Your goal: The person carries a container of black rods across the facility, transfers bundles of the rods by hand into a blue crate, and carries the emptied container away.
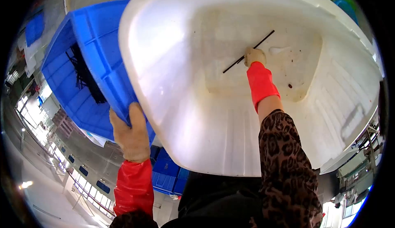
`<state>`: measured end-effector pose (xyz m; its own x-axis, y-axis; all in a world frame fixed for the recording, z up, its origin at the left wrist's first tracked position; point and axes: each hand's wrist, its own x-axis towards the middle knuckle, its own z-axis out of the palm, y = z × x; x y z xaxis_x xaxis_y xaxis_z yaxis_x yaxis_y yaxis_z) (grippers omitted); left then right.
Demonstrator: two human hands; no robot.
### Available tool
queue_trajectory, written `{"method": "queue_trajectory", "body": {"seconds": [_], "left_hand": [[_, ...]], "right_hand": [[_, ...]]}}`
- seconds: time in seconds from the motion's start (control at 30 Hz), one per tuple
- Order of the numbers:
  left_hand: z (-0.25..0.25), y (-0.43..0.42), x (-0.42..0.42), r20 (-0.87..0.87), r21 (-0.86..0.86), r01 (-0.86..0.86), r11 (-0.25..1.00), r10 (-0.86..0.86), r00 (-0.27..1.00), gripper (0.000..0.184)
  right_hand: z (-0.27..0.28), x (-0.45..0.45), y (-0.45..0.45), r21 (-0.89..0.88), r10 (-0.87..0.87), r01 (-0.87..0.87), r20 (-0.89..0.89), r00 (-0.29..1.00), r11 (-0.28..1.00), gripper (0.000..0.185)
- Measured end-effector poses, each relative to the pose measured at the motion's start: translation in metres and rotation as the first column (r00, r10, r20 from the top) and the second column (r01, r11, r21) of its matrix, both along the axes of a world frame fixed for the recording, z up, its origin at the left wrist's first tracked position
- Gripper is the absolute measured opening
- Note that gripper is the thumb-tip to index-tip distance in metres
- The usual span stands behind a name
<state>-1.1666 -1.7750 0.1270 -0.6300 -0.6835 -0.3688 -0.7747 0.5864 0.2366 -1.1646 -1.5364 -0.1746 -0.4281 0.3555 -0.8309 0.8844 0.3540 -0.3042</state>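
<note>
My left hand (131, 133), in a pale work glove with a red sleeve cover, grips the rim of a blue plastic bin (101, 42) between thumb and fingers. Inside that bin lies a pile of thin black rods (86, 77). My right hand (256, 57), gloved the same way, reaches down to the floor of a large white tub (230, 133). Its fingers are closed around thin black rods (264, 39) that stick out on both sides of the glove. The fingertips themselves are hidden.
Small dark bits (290, 86) and a whitish smear lie on the tub's floor. Blue crates (164, 172) stand below, between the bin and my body. The white tub's tall wall rises beside the blue bin.
</note>
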Motion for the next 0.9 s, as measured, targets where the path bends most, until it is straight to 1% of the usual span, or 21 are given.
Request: {"method": "queue_trajectory", "body": {"seconds": [0.1,0.13,0.17,0.2,0.23,0.3,0.33,0.37,0.4,0.47,0.53,0.57,0.6,0.63,0.67,0.7,0.73,0.8,0.83,0.87,0.9], "left_hand": [[-0.035,0.002,0.01,0.027,-0.076,0.07,0.995,-0.069,0.997,0.047],[-0.051,0.003,0.016,0.05,-0.134,0.138,0.981,-0.132,0.99,0.047],[-0.058,0.001,0.027,0.027,-0.117,0.199,0.973,-0.197,0.98,0.046],[-0.051,-0.002,0.038,-0.006,-0.132,0.244,0.961,-0.247,0.969,0.045],[-0.046,-0.004,0.044,-0.077,-0.096,0.231,0.968,-0.238,0.968,0.045],[-0.042,-0.008,0.045,-0.161,0.002,0.231,0.973,-0.228,0.96,0.044],[-0.037,-0.008,0.046,-0.172,0.064,0.239,0.969,-0.225,0.959,0.043],[-0.032,-0.007,0.049,-0.147,0.047,0.206,0.978,-0.197,0.969,0.043],[-0.028,-0.005,0.048,-0.131,0.055,0.193,0.98,-0.184,0.974,0.042],[-0.015,0.0,0.048,-0.238,-0.012,0.204,0.979,-0.201,0.95,0.043],[-0.016,0.0,0.054,-0.226,0.021,0.175,0.984,-0.166,0.96,0.042],[-0.02,-0.002,0.056,-0.204,-0.013,0.203,0.979,-0.201,0.958,0.042],[-0.022,-0.006,0.057,-0.226,-0.014,0.215,0.977,-0.213,0.951,0.042],[-0.025,-0.01,0.06,-0.173,0.028,0.267,0.963,-0.258,0.95,0.041],[-0.03,-0.014,0.062,-0.121,0.071,0.316,0.946,-0.306,0.944,0.04],[-0.038,-0.017,0.064,-0.057,0.091,0.367,0.926,-0.363,0.93,0.04],[-0.014,-0.011,0.064,-0.312,0.102,0.398,0.912,-0.35,0.883,0.04],[-0.034,-0.014,0.076,-0.35,-0.08,0.475,0.876,-0.471,0.81,0.04],[-0.048,-0.016,0.076,-0.281,-0.267,0.503,0.822,-0.565,0.775,0.039],[-0.028,-0.013,0.067,-0.261,-0.082,0.36,0.929,-0.369,0.892,0.039],[-0.012,-0.01,0.056,-0.193,0.136,0.227,0.964,-0.199,0.961,0.039]], "right_hand": [[0.008,-0.007,-0.016,-0.224,-0.169,0.178,0.06,0.984,0.958,0.016],[0.007,-0.001,-0.018,-0.279,-0.314,0.309,0.025,0.949,0.909,0.016],[0.012,0.018,-0.01,-0.396,-0.386,0.321,-0.095,0.918,0.861,0.015],[0.062,0.008,-0.019,-0.406,-0.468,0.399,-0.081,0.88,0.822,0.014],[0.1,0.01,-0.02,-0.48,-0.52,0.387,-0.179,0.835,0.787,0.013],[0.164,0.002,-0.025,-0.421,-0.616,0.463,-0.379,0.691,0.78,0.015],[0.218,-0.008,-0.026,-0.548,-0.554,0.261,-0.48,0.68,0.795,0.021],[0.251,-0.016,-0.033,-0.534,-0.557,0.25,-0.553,0.619,0.808,0.023],[0.277,-0.024,-0.032,-0.71,-0.627,0.072,-0.563,0.539,0.7,0.023],[0.313,-0.042,-0.061,-0.566,-0.536,0.07,-0.726,0.431,0.822,0.019],[0.338,-0.056,-0.111,-0.683,-0.599,0.036,-0.612,0.517,0.729,0.014],[0.312,-0.057,-0.131,-0.514,-0.392,-0.143,-0.78,0.487,0.846,0.011],[0.326,-0.059,-0.161,-0.387,-0.209,-0.304,-0.85,0.485,0.87,0.01],[0.35,-0.053,-0.19,-0.74,-0.485,-0.303,-0.638,0.598,0.6,0.015],[0.322,-0.054,-0.215,-0.624,-0.126,-0.421,-0.642,0.756,0.658,0.024],[0.33,-0.049,-0.222,-0.454,0.067,-0.557,-0.731,0.679,0.696,0.027],[0.335,-0.044,-0.224,-0.266,0.264,-0.672,-0.773,0.577,0.691,0.03],[0.322,-0.01,-0.209,-0.358,0.157,-0.57,-0.732,0.662,0.739,0.037],[0.322,0.005,-0.19,-0.384,0.131,-0.515,-0.692,0.71,0.766,0.037],[0.321,0.021,-0.17,-0.409,0.1,-0.457,-0.65,0.754,0.79,0.037],[0.311,0.043,-0.151,-0.432,0.012,-0.31,-0.567,0.824,0.847,0.036]]}}
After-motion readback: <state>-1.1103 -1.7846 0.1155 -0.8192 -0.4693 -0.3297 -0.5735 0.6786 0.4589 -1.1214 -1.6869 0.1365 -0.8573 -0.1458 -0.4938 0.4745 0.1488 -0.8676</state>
